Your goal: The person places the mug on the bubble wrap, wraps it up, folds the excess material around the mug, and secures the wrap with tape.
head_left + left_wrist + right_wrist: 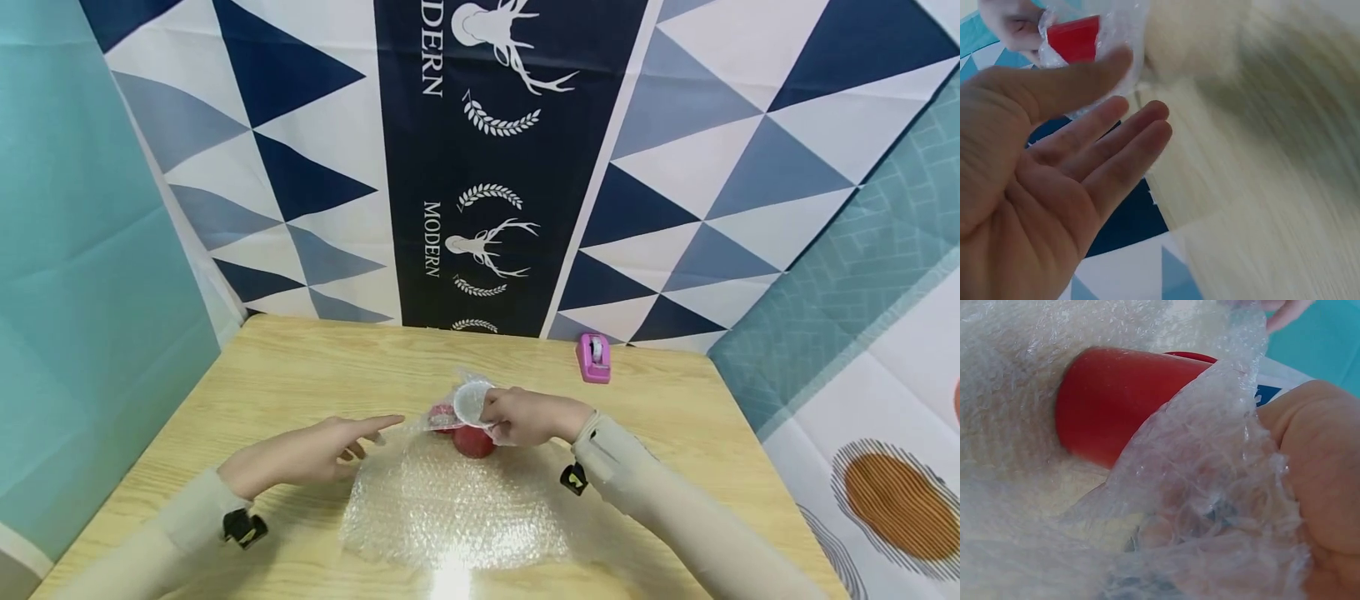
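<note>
1. Grip: right hand pinches bubble wrap at the red cup; hold on the cup itself, cannot tell.
2. Red cup amid the wrap, partly covered; a hard tug could tip it.
3. Left hand loosely spread, holding nothing; should the pinch slip, wrap could spring open.

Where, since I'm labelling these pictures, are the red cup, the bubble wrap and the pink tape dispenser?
Red cup (1116, 403): right wrist view, on its side wall.
Bubble wrap (450, 500): head view, on the flat spread part.
Pink tape dispenser (595, 363): head view, mid-body.
</note>
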Demonstrator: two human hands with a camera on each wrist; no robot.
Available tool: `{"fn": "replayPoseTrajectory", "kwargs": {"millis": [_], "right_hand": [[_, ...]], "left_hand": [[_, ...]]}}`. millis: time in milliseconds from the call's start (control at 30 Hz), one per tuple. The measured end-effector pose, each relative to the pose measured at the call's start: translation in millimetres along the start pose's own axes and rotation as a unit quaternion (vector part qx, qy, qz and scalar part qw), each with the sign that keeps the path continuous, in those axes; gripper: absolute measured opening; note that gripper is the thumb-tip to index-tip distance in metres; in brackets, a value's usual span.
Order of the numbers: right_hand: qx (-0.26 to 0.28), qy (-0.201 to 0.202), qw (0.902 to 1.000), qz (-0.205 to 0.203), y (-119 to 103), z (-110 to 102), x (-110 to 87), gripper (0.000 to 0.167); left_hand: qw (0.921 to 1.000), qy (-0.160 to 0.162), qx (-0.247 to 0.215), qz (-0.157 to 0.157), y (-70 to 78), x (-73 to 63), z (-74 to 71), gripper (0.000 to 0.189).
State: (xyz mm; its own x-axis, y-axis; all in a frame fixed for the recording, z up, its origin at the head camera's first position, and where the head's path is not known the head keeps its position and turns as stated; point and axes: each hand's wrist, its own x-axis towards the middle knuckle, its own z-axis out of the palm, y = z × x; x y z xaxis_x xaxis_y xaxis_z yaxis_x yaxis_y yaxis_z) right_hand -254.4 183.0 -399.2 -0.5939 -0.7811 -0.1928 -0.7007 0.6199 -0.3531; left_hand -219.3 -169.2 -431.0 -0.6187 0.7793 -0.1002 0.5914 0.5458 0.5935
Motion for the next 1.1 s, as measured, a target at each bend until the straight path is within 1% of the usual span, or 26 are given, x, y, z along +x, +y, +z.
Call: {"fn": "replayPoseTrajectory", "kwargs": {"millis": [67,100,167,200,233,300,333,400,500,567,633,700,733,800,933,967,1033,1100], "right_hand": [[0.001,-0.002,1.0,0.007,0,-1,-0.9,0.011],[0.001,-0.002,0.9999,0.01,-1,-1,-1.4,0.01],[0.001,-0.005,0.9999,0.013,-1,-1,-0.9,0.01],[0.0,-0.005,0.9999,0.012,-1,-1,-0.4,0.01],[-0.003,-0.005,0.9999,0.009,-1,0,0.3,0.011],[-0.005,-0.005,1.0,0.004,0,1,1.4,0.013],[-0.005,-0.005,1.0,0.0,0,1,2.0,0.014],[-0.006,-0.005,1.0,-0.001,0,2,2.2,0.015],[-0.01,-0.004,0.9999,0.001,0,1,1.2,0.017],[-0.013,-0.004,0.9999,0.003,0,1,0.0,0.017],[-0.016,-0.005,0.9999,0.005,0,0,-1.1,0.016],[-0.017,-0.007,0.9998,0.007,0,0,-1.1,0.014],[-0.015,-0.009,0.9998,0.011,0,-1,-1.2,0.014],[-0.011,-0.014,0.9997,0.02,0,-1,-1.4,0.013],[-0.003,-0.018,0.9994,0.028,0,0,-0.7,0.013],[-0.002,-0.018,0.9994,0.028,0,0,-0.6,0.014],[-0.004,-0.017,0.9995,0.025,0,0,0.1,0.014],[-0.006,-0.018,0.9996,0.02,0,0,1.1,0.013]], "left_hand": [[0.9999,-0.003,0.008,0.006,3.7,-9.4,1.2,0.088],[0.9996,0.003,0.021,0.017,5.2,-13.4,2.5,0.09],[0.996,0.029,0.066,0.051,8.2,-20.7,5.7,0.091],[0.9917,0.048,0.094,0.074,9.8,-23.4,7.7,0.089],[0.9856,0.067,0.124,0.093,11.7,-25.7,9.6,0.085],[0.9722,0.1,0.167,0.13,16.5,-29.3,12.2,0.074],[0.9659,0.108,0.183,0.147,19.3,-30.5,12.9,0.066],[0.9584,0.107,0.2,0.174,25.5,-31.5,13.6,0.05],[0.9549,0.081,0.211,0.193,33.9,-30.5,14.7,0.034],[0.9517,0.064,0.222,0.202,37.8,-28.1,17.2,0.028],[0.9481,0.053,0.231,0.212,40.5,-24.5,20.8,0.023],[0.9455,0.052,0.231,0.224,42.2,-20.4,24.2,0.019],[0.9438,0.054,0.229,0.232,42.8,-18.2,25.6,0.016],[0.9395,0.07,0.223,0.251,44.2,-13.4,27.5,0.011],[0.9251,0.115,0.219,0.288,46.5,-5.1,25.9,0.007],[0.9227,0.125,0.216,0.294,47.3,-2.9,25.0,0.006],[0.9198,0.141,0.206,0.303,49.1,1.1,22.8,0.006],[0.9204,0.157,0.187,0.305,51.5,5.7,21.0,0.007]]}}
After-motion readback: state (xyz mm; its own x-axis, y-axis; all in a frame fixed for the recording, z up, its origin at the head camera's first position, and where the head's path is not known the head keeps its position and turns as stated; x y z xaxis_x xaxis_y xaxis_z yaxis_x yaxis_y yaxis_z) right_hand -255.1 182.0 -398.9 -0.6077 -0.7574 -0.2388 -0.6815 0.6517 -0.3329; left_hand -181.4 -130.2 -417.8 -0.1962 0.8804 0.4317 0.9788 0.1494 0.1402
